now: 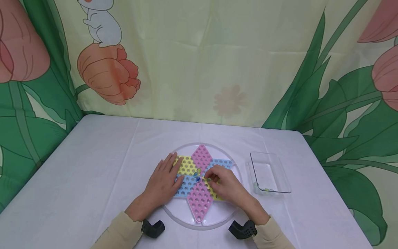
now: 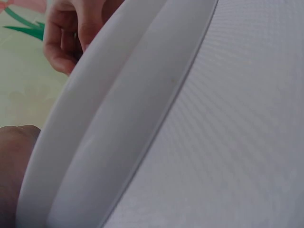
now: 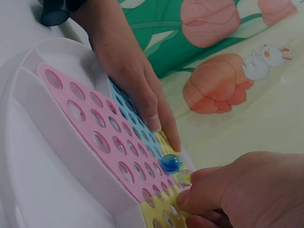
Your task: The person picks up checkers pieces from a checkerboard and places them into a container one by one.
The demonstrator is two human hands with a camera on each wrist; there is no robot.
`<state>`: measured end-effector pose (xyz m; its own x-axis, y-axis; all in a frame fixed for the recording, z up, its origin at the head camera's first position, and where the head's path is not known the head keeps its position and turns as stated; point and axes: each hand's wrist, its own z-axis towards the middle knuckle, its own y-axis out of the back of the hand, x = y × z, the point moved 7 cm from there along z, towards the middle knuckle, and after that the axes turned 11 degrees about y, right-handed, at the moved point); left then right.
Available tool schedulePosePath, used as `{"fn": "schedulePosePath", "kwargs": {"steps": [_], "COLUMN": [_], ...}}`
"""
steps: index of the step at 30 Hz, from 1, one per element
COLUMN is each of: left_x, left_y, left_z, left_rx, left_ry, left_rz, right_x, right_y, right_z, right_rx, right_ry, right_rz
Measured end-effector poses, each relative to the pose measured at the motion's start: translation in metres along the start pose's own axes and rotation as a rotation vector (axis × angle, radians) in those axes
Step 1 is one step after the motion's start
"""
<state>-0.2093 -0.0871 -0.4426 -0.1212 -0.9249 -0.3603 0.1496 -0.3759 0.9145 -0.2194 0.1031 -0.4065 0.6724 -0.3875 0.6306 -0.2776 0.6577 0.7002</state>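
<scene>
A six-pointed Chinese checkers board [image 1: 200, 202], with pink, yellow and blue sections full of round holes, lies on a round white base. My left hand [image 1: 163, 180] rests with straight fingers across the board's left yellow and blue sections. Just right of the centre, my right hand [image 1: 225, 183] pinches a small yellow-green marble [image 1: 209, 179] between thumb and index finger. Beside those fingertips, a blue marble [image 3: 171, 164] sits on the board. A cluster at the centre also includes a yellow-green marble [image 1: 199, 170] and a teal marble [image 1: 195, 175].
To the right of the board stands a clear rectangular box [image 1: 270, 173] with several marbles at its near end. A white cloth covers the table [image 1: 93, 166]. Behind it hangs a curtain [image 1: 192, 62] printed with flowers and a rabbit.
</scene>
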Motion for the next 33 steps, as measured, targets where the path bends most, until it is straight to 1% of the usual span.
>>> {"fn": "schedulePosePath", "kwargs": {"steps": [5, 13, 19, 26, 33], "left_x": [-0.001, -0.002, -0.001, -0.001, -0.002], "left_y": [0.0, 0.0, -0.001, 0.0, 0.002], "left_z": [0.0, 0.001, 0.0, 0.0, 0.0], "left_rx": [-0.005, -0.006, 0.002, -0.005, -0.007], "left_ry": [0.002, 0.001, 0.005, 0.001, -0.006], "left_rz": [0.002, 0.001, -0.004, 0.001, 0.002], "right_x": [0.0, 0.001, -0.002, -0.002, -0.002], "right_y": [0.002, 0.009, 0.017, 0.032, 0.048], "right_z": [-0.001, -0.002, -0.004, -0.003, -0.004], "right_rx": [-0.006, -0.03, -0.064, -0.133, -0.182], "right_ry": [-0.013, -0.079, -0.133, -0.096, -0.082], "right_rz": [0.005, 0.026, 0.016, 0.051, 0.074]}}
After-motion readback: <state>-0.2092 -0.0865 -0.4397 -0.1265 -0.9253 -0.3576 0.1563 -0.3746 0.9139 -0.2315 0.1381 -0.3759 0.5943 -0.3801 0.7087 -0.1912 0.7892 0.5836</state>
